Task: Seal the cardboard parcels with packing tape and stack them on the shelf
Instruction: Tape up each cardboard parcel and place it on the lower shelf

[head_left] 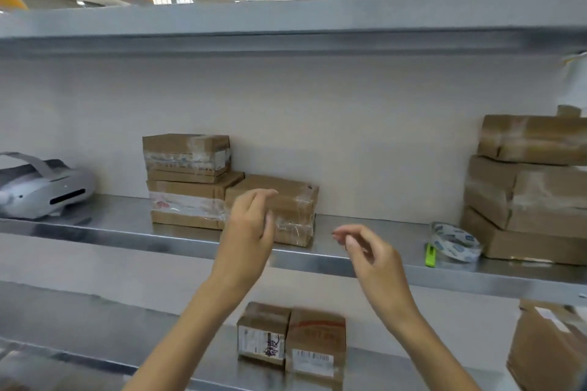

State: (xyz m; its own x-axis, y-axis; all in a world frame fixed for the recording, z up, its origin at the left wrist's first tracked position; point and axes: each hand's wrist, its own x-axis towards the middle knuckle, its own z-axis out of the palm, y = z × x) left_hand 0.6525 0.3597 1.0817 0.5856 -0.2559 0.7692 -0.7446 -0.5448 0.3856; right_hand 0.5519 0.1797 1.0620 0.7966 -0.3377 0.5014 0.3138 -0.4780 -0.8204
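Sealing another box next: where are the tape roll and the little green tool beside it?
tape roll [460, 247], head view, on its printed outer wall.
green tool [430, 254], head view, middle of its body.

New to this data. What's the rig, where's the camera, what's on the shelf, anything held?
No robot: one camera worn on a person's head, looking forward at a metal shelf. The left hand and right hand are raised before it, fingers loosely curled, holding nothing. On the shelf: taped cardboard parcels mid-left, a taller pile at right, a tape roll with a green tool beside it, and a white headset far left. One shelf down sit two small parcels.
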